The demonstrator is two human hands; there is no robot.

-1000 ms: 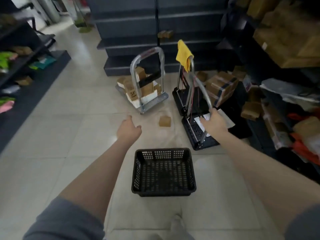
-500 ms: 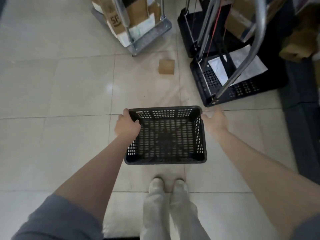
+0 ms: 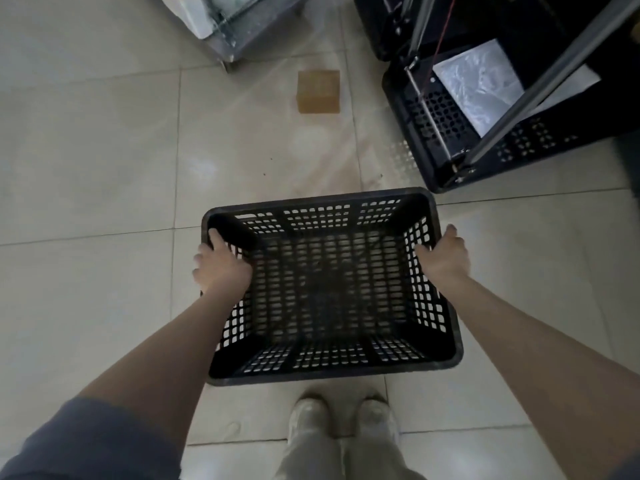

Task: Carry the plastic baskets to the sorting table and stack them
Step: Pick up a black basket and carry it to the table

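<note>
A black perforated plastic basket [image 3: 325, 370] is held above the tiled floor in front of my feet, empty inside. My left hand [image 3: 221, 268] grips its left rim, thumb inside and fingers outside. On the opposite rim, my right hand [image 3: 445, 258] grips in the same way, thumb over the edge. The basket sits level between my two forearms.
A small cardboard box [image 3: 318, 91] lies on the floor ahead. A black platform trolley [image 3: 429, 140] with a metal handle and a plastic sheet stands at the right. Another trolley [image 3: 235, 32] with parcels stands at the top left. Light floor tiles spread to the left.
My head has tipped down and moved closer. Both hands went from reaching forward to the basket's sides, closed on its rims, and the basket now appears larger and raised.
</note>
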